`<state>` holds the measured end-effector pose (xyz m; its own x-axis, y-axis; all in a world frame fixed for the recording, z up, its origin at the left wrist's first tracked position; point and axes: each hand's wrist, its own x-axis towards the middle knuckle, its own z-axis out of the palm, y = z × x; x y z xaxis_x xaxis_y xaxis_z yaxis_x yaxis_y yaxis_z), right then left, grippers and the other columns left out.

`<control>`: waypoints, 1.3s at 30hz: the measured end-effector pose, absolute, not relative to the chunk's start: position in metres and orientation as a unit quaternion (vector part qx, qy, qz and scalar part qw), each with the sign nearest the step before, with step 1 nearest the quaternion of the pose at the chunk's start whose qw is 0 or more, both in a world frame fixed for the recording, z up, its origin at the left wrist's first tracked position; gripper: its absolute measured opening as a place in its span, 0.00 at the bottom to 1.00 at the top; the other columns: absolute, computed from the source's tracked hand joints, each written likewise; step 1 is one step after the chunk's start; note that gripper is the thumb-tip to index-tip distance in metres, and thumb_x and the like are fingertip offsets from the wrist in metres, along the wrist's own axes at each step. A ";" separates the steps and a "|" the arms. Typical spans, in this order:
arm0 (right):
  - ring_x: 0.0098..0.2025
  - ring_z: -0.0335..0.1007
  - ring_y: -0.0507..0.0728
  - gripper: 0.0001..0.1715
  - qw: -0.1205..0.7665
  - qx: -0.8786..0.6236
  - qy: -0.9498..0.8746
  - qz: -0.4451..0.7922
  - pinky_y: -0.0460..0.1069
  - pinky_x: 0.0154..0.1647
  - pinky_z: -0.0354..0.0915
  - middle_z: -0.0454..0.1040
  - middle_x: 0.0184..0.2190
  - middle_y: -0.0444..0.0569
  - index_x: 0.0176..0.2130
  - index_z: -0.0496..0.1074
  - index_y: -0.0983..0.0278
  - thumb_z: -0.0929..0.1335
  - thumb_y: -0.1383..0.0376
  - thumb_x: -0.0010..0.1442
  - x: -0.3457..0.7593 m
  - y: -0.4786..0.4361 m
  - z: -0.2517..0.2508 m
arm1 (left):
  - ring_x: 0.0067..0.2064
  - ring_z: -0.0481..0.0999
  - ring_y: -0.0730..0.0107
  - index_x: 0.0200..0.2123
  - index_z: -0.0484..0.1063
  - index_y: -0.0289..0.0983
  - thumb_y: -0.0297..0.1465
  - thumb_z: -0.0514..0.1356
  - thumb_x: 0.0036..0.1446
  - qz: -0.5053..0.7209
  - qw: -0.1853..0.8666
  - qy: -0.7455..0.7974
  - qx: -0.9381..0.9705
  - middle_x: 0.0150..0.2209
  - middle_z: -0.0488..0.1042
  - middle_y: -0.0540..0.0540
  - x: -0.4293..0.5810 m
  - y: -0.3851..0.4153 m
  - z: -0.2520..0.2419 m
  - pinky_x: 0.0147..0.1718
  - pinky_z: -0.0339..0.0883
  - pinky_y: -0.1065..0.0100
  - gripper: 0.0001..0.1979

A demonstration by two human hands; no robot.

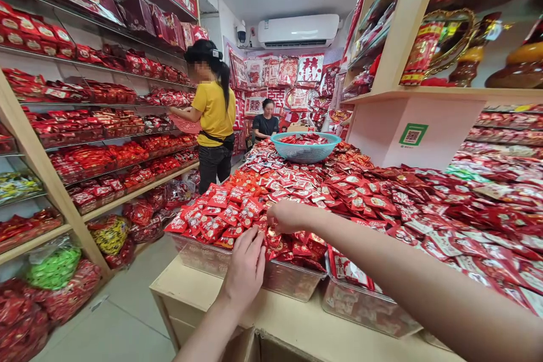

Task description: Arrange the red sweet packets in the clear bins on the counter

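Small red candy-like packets (pixel 231 214) with white and gold print fill a clear plastic bin (pixel 203 254) at the table's front. My left hand (pixel 246 266) rests at the bin's front edge, its fingers stretched out over the nearest packets. Just beyond it, my right hand (pixel 286 218) reaches in from the right with curled fingers, down among the packets. Whatever lies in its fingertips is hidden. Darker red packets (pixel 297 249) lie right below it in the neighbouring bin (pixel 292 280). Another clear bin (pixel 365 305) of packets stands to the right.
A blue plastic basket (pixel 305 150) of packets sits on the heap further back. An open cardboard box (pixel 267 345) is below the table edge (pixel 212 288). A person in a yellow shirt (pixel 216 107) stands by the left shelves (pixel 139 198); another person (pixel 266 123) is at the back.
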<state>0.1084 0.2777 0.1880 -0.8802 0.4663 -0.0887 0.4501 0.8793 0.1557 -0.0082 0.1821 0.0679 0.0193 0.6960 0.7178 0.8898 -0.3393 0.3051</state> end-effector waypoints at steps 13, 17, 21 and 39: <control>0.39 0.68 0.62 0.17 0.077 0.246 0.963 0.082 0.50 0.36 0.62 0.72 0.38 0.58 0.40 0.67 0.69 0.65 0.73 0.46 0.115 0.264 0.173 | 0.41 0.73 0.64 0.48 0.57 0.36 0.27 0.54 0.51 -0.440 -0.016 -0.616 -0.654 0.45 0.69 0.40 -0.014 0.183 0.086 0.40 0.69 0.60 0.19; 0.38 0.68 0.62 0.20 0.057 0.242 0.967 0.049 0.50 0.35 0.62 0.72 0.36 0.57 0.40 0.67 0.68 0.67 0.68 0.44 0.118 0.265 0.173 | 0.45 0.70 0.60 0.47 0.60 0.37 0.33 0.58 0.48 -0.427 -0.024 -0.620 -0.658 0.46 0.68 0.40 -0.011 0.184 0.093 0.42 0.67 0.57 0.21; 0.35 0.68 0.60 0.24 0.014 0.237 0.971 -0.012 0.48 0.30 0.61 0.72 0.34 0.52 0.41 0.66 0.65 0.69 0.68 0.40 0.125 0.277 0.173 | 0.48 0.68 0.59 0.47 0.60 0.37 0.36 0.62 0.43 -0.419 -0.021 -0.615 -0.668 0.47 0.68 0.41 -0.010 0.184 0.095 0.43 0.66 0.58 0.27; 0.32 0.66 0.51 0.20 -0.240 0.372 0.880 -0.171 0.44 0.28 0.61 0.70 0.33 0.48 0.39 0.59 0.67 0.63 0.56 0.51 0.185 0.312 0.190 | 0.42 0.69 0.58 0.32 0.67 0.37 0.35 0.56 0.48 -0.357 0.079 -0.638 -0.678 0.37 0.68 0.43 0.007 0.195 0.108 0.40 0.64 0.57 0.09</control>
